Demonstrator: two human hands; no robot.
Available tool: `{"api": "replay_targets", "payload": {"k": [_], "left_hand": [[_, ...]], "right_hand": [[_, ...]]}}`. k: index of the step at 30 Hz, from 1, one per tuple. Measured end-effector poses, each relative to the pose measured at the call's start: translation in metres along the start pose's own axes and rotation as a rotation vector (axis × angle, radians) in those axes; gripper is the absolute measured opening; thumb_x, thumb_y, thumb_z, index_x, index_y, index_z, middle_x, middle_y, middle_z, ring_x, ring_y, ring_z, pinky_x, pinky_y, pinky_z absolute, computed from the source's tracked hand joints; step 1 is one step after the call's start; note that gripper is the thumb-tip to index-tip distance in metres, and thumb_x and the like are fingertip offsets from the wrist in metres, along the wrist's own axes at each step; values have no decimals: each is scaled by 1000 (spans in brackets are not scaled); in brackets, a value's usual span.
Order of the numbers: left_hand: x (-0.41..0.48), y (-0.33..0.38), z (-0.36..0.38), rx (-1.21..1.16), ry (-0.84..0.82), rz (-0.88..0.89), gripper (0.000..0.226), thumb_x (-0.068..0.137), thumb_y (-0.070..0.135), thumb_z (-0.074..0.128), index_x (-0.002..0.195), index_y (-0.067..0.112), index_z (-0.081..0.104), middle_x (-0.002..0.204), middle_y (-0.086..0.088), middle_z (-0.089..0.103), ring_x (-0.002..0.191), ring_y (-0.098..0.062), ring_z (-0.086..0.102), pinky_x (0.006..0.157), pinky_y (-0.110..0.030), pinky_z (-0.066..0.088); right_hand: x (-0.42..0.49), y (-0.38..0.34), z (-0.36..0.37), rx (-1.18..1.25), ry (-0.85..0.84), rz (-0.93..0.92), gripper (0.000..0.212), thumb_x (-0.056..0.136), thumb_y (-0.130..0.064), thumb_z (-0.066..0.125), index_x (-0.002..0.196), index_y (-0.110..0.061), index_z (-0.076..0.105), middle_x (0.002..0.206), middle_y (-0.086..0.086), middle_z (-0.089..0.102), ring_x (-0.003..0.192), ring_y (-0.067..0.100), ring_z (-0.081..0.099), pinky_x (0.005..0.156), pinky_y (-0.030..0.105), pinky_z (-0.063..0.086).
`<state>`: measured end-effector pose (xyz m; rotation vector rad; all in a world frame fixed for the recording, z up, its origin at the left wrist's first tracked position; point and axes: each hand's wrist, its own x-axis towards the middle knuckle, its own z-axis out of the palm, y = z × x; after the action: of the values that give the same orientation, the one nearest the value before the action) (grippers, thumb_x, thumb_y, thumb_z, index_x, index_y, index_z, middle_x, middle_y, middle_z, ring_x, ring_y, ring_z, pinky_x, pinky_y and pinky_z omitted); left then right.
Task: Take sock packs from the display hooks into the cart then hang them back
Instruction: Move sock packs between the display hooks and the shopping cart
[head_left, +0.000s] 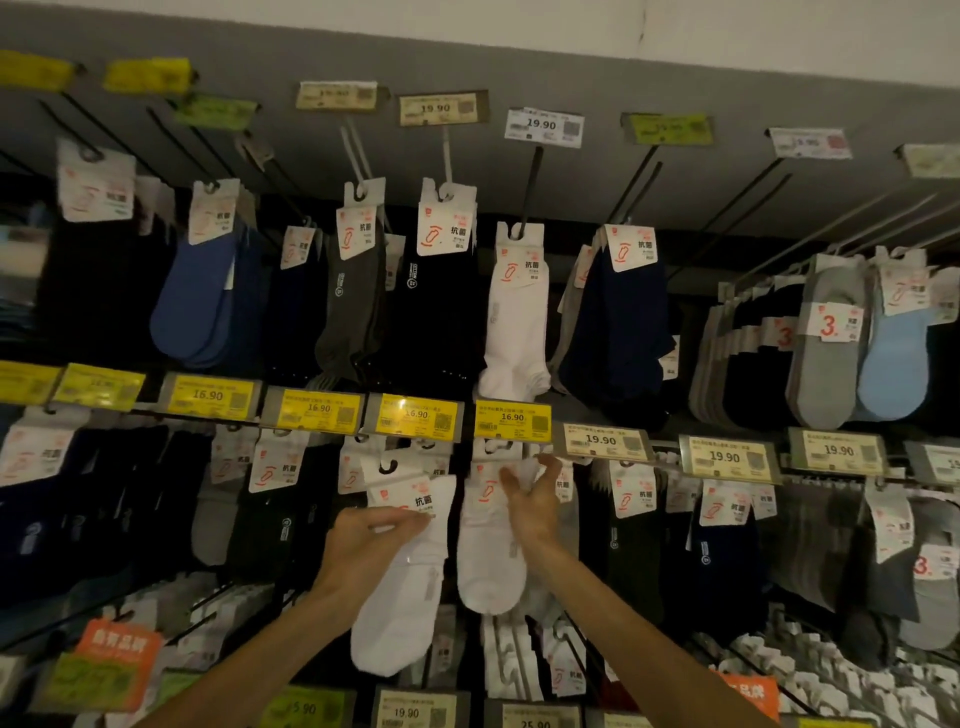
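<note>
My left hand (366, 543) grips a white sock pack (402, 597) by its paper header, holding it off the hooks in front of the middle row. Its hanger hole is near the top of the header, just below the yellow price tags. To the right, a second white sock pack (485, 561) hangs from a hook under the yellow 16.90 tag (511, 420). My right hand (532, 499) rests against that hanging pack's upper part, fingers spread and curled around its edge. No cart is in view.
Rows of sock packs hang on long metal hooks across the wall: a white pack (517, 317) and a black pack (441, 291) above, grey and blue ones (893, 358) at right. Price tag rails (724, 457) stick out between rows. Bare hooks (644, 171) jut out above.
</note>
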<state>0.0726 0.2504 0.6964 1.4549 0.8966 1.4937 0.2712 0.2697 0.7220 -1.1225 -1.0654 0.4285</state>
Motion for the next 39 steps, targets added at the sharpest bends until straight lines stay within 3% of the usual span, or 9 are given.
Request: {"api": "replay_targets", "payload": {"k": [9, 15, 18, 20, 23, 26, 29, 32, 39], "left_hand": [[-8, 1, -9, 62, -140, 7, 22, 83, -4, 73, 95, 12, 80, 102, 13, 68, 78, 15, 61, 62, -1, 45], [-13, 6, -8, -23, -211, -22, 28, 88, -7, 65, 102, 13, 77, 107, 14, 65, 77, 15, 64, 60, -5, 48], [-17, 5, -7, -51, -248, -47, 34, 90, -6, 63, 104, 23, 77, 117, 4, 68, 93, -2, 69, 70, -17, 55], [-18, 1, -6, -72, -278, -51, 45, 90, -7, 61, 110, 32, 73, 125, -3, 66, 105, -18, 67, 78, -30, 59], [-22, -2, 0, -127, -320, -46, 66, 91, -10, 58, 130, 44, 55, 132, -2, 59, 114, -22, 62, 76, -31, 59], [-26, -5, 8, -136, -352, -54, 89, 91, -10, 59, 136, 58, 24, 136, 0, 56, 121, -20, 58, 74, -29, 59], [-31, -9, 17, -127, -344, -92, 105, 91, -5, 61, 148, 54, -6, 142, 0, 53, 127, -18, 54, 90, -37, 55], [-31, -11, 25, -90, -358, -83, 98, 93, -2, 61, 152, 48, 1, 144, 2, 52, 129, -16, 51, 103, -44, 48], [-30, -2, 28, -115, -472, -116, 97, 94, 3, 61, 150, 57, 3, 143, 8, 54, 127, -15, 56, 105, -52, 46]], "right_hand": [[49, 16, 10, -377, -47, 112, 30, 101, -21, 44, 126, -4, 50, 123, 19, 61, 108, 35, 59, 77, 30, 41], [39, 21, 1, -378, -77, 116, 39, 99, -15, 46, 137, -12, 41, 127, 12, 57, 116, 33, 56, 85, 30, 44], [16, 37, -2, -348, -106, 37, 48, 94, -19, 52, 140, -16, 38, 130, 11, 57, 118, 30, 56, 100, 41, 48], [-7, 41, -8, -307, -139, 2, 46, 96, -22, 51, 140, -17, 39, 131, 4, 53, 119, 20, 53, 101, 36, 46], [-42, 35, -20, -204, -208, -16, 34, 102, -26, 45, 136, -24, 45, 126, -3, 56, 117, 12, 53, 95, 26, 43], [-66, 27, -30, -93, -299, -2, 33, 103, -33, 42, 134, -25, 50, 123, -4, 65, 114, 7, 60, 103, 36, 47], [-81, 21, -33, -39, -452, 37, 50, 98, -51, 42, 140, -24, 46, 131, -9, 61, 120, 6, 57, 107, 37, 44], [-89, 14, -33, -45, -533, 53, 80, 85, -73, 43, 152, -33, 25, 147, -14, 44, 134, 4, 42, 115, 37, 34], [-91, -3, -38, -10, -504, -24, 54, 96, -43, 54, 145, -33, 34, 134, -12, 58, 123, 5, 55, 105, 38, 47]]}}
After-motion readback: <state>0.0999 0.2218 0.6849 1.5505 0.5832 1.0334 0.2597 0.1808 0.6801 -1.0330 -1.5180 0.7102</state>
